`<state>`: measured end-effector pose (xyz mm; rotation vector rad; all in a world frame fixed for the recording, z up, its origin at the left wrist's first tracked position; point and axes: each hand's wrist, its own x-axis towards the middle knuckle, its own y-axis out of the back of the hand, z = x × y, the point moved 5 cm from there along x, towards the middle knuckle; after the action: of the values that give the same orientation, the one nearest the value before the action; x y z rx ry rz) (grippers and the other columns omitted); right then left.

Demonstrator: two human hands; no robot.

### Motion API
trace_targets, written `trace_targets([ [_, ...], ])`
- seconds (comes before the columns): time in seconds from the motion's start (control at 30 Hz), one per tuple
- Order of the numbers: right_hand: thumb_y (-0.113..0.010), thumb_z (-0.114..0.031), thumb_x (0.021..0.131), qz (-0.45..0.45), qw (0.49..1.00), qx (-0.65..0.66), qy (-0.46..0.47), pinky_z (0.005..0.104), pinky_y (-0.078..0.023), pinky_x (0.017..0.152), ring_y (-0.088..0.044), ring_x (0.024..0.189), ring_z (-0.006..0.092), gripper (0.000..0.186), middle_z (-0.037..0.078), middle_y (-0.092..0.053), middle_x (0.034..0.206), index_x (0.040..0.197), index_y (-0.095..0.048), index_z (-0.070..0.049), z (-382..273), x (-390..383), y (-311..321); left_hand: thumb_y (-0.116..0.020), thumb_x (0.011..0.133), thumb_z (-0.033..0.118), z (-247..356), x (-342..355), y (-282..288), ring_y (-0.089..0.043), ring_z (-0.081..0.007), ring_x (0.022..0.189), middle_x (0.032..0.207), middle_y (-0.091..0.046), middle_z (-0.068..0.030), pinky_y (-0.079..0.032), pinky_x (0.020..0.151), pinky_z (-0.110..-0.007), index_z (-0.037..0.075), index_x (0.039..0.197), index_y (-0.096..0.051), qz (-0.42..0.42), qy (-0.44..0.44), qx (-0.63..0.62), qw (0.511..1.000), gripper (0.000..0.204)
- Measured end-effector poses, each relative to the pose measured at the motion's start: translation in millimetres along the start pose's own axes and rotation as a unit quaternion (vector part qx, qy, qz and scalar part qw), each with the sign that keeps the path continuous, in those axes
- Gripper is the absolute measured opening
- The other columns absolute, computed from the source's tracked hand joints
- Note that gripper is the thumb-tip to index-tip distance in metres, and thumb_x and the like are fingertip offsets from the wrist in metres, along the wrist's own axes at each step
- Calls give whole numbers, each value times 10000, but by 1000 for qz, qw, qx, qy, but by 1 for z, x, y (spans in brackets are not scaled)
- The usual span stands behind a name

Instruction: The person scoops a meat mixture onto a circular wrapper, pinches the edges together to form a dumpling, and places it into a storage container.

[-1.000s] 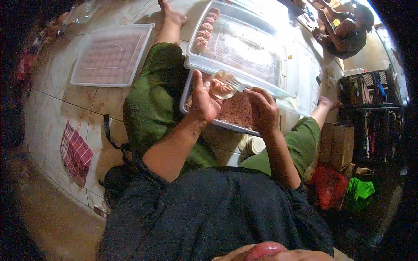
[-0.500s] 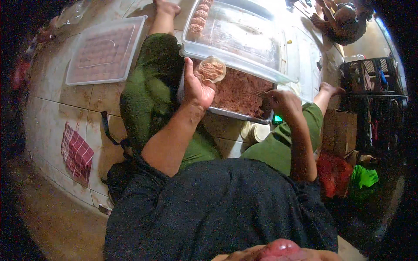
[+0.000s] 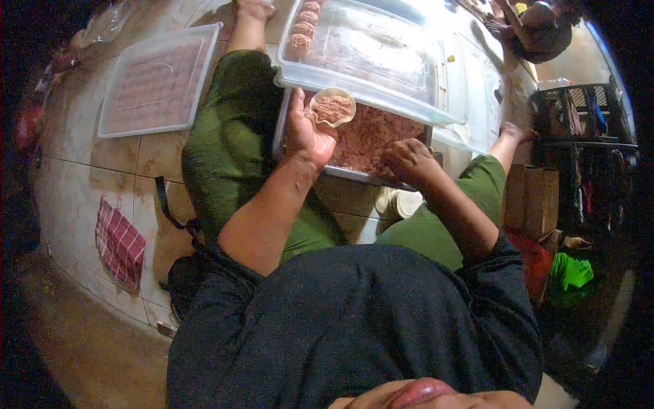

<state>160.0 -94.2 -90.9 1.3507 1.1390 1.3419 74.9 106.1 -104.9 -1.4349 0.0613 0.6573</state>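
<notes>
I'm looking straight down over the person's chest and legs, seated on a tiled floor (image 3: 88, 177). The left hand (image 3: 306, 133) is up over the near tray, palm cupped, fingers curled loosely under a round dumpling wrapper (image 3: 332, 108) that lies open on the fingertips, with a lump of pinkish minced filling sitting in its middle. So that hand is gripping the wrapper from beneath, not closed over it.

The right hand (image 3: 409, 158) is down at the near rim of the tray of minced meat (image 3: 371, 140), knuckles toward me, fingers bent inward; I cannot tell whether they pinch anything, since the fingertips are hidden from this angle. The two hands are apart, the wrapper held above the tray's left end.

Just beyond, overlapping the meat tray's far edge, a clear plastic container (image 3: 381, 54) holds a short row of finished dumplings (image 3: 303, 31) along its left wall. Off to the left on the floor, a second flat lidded container (image 3: 160, 78) shows rows of pale pieces through its top. A red checked cloth (image 3: 119, 242) lies on the tiles near the left knee. The green trouser legs (image 3: 231, 143) stretch out either side of the trays, bare feet at the far ends.
</notes>
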Motion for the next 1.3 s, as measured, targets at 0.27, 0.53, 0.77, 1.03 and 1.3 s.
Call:
trace_targets([
  [0.27,-616,-205,731,-290,905,129,-283,377,-506,622,-633,688,312,139,143,-643,766,820,-674,-116,2,33,40,-433,878,476,4,2,2,-573,-288,1017,1089,-600,-154,-436,931,-405,-43,1144,-512,9,-23,40,999,588],
  [0.53,-685,-329,733,-57,879,219,-420,333,-514,675,-660,770,215,241,67,-676,870,922,-696,-180,38,-18,44,-450,909,377,2,-4,-3,-604,-221,902,986,-614,-96,-487,840,-372,36,1049,-536,-28,-11,70,997,378],
  [0.77,-681,-175,746,95,881,317,-338,299,-515,661,-656,768,217,196,77,-673,880,939,-687,-141,6,6,100,-363,882,578,-22,-37,-30,-557,-297,1048,1109,-574,-206,-409,963,-407,-75,1156,-479,-113,114,64,985,717],
  [1.03,-604,-98,783,184,927,181,-274,357,-521,611,-625,743,280,308,90,-599,886,1084,-596,-162,-65,19,128,-608,823,27,-52,-95,-74,-574,-188,1001,1110,-572,-132,-480,867,-302,14,1206,-442,-171,-27,235,956,418],
  [1.3,-586,-46,815,116,920,175,-329,342,-503,575,-625,687,270,220,131,-600,807,1026,-606,-101,-82,-25,157,-525,884,46,-62,-94,-54,-609,-187,895,1019,-605,-121,-506,829,-300,-5,1184,-462,-166,-62,201,963,311],
])
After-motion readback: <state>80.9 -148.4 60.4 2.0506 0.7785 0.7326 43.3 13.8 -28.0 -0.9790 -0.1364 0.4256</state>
